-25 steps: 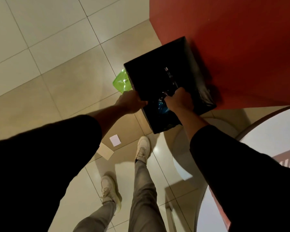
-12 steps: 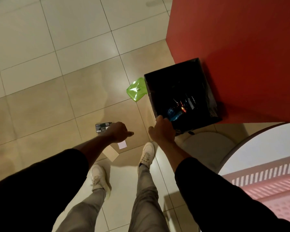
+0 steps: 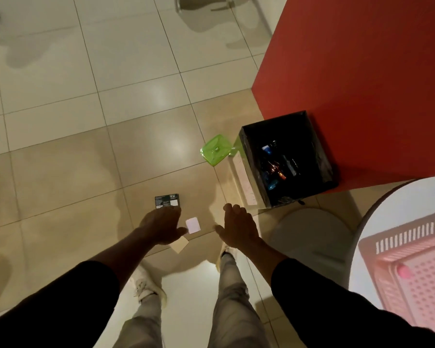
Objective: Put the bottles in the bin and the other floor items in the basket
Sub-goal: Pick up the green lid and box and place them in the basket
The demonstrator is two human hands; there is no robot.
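Head view: bottles (image 3: 276,169) sit inside the black-lined square bin (image 3: 320,156). Left hand (image 3: 161,228) and right hand (image 3: 239,228) hover empty, fingers loosely spread, above a small black card (image 3: 166,200) and white paper square (image 3: 193,225) on the floor (image 3: 86,172); pinching these up for the pink perforated basket (image 3: 417,249) likely comes next.

Both arms reach forward, left hand (image 3: 161,228) and right hand (image 3: 239,228) palm-down, fingers relaxed, holding nothing.
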